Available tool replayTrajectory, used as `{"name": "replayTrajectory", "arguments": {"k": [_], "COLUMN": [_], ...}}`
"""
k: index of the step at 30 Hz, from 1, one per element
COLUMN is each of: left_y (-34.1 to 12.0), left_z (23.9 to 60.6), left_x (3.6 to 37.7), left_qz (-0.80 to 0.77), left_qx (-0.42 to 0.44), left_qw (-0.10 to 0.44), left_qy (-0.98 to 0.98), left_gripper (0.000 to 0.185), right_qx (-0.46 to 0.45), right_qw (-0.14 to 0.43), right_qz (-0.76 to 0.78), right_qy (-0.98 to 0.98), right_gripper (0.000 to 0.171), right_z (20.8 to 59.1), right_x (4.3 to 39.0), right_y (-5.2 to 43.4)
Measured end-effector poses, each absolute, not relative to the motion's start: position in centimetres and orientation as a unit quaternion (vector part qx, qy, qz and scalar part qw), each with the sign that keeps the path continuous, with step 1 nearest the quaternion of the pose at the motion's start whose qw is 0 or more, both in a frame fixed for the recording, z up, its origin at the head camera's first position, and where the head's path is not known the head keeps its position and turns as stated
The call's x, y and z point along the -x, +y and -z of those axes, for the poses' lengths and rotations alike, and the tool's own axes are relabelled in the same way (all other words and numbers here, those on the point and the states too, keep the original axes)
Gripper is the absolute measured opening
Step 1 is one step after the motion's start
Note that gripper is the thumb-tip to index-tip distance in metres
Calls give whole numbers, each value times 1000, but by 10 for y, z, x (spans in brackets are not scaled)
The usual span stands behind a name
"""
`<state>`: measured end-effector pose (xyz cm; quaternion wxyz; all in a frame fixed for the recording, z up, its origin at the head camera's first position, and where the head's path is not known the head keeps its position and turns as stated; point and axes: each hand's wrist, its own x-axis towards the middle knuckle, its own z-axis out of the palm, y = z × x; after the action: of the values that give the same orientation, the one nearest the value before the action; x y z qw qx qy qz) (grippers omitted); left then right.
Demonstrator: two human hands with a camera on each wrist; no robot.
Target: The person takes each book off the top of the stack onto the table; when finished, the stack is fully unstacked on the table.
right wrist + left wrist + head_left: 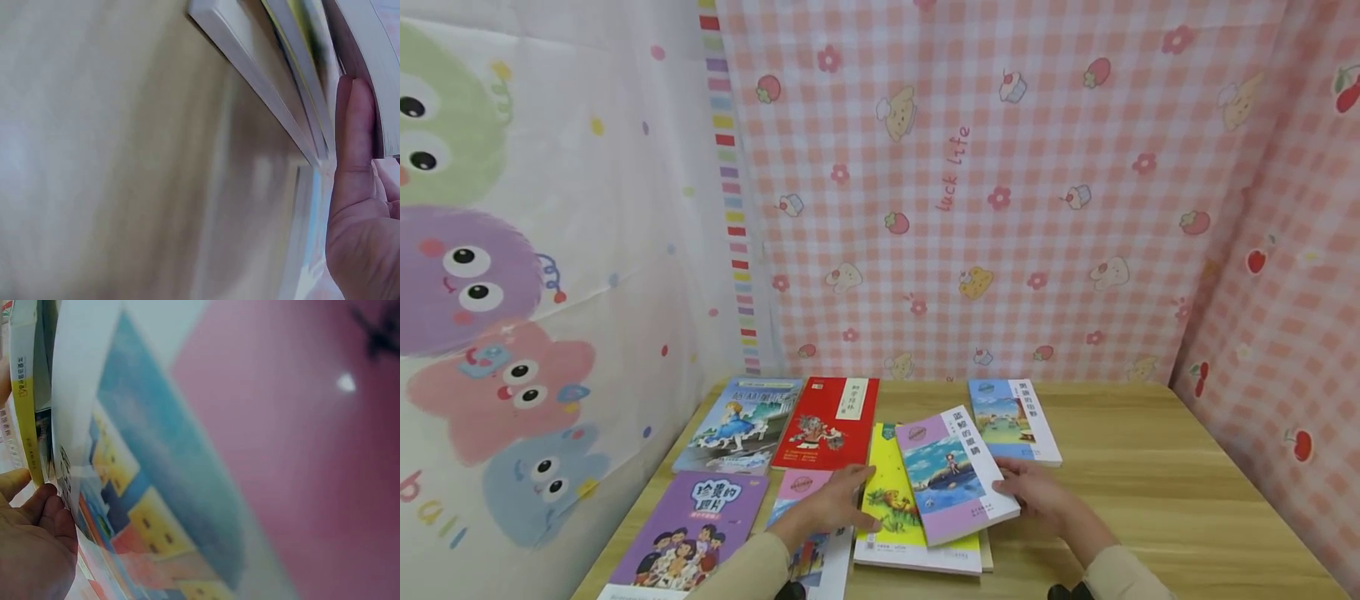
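Note:
In the head view my right hand (1033, 492) grips the right edge of a lilac-and-white book (947, 479), its cover showing a figure by blue water. The right wrist view shows the thumb (359, 125) against the underside of that raised book. Below it lies a yellow book (883, 500), partly covered, on top of another book whose pale edge (987, 550) shows. My left hand (831, 504) holds the yellow book at its left side, with curled fingers (47, 500) by the yellow spine (26, 425).
On the wooden table (1120, 483), a purple book (688, 529), a blue book with a girl (741, 425) and a red book (827, 425) lie leftward. A pink-and-white book (820, 558) is under the left forearm. Farther back lies a light-blue book (1011, 421). Curtains surround the table.

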<state>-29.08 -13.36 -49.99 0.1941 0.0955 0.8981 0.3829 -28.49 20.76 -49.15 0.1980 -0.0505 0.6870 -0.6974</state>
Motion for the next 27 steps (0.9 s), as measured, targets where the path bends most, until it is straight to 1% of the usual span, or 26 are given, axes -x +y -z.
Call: {"name": "replayTrajectory", "arguments": {"k": [5,8,19,27], "left_y": [-133,-131,-131,-132], "left_z": [500,498,500,500], "left_x": [289,287,288,287], "left_qz": [-385,-385,-383,-383], "left_qx": [-100,-98,-94,-94], "left_qw": [192,190,188,189], "left_qy": [897,898,899,899], "left_gripper": [90,90,90,89], "right_qx": [15,6,-12,-23], "right_qw": [146,129,98,93], "right_qz": [692,683,666,660], "right_qy": [707,719,740,745], "right_gripper": [62,62,66,68], "right_z": [483,480,475,467], "right_x": [292,296,311,323], "right_y": [223,237,297,345]}}
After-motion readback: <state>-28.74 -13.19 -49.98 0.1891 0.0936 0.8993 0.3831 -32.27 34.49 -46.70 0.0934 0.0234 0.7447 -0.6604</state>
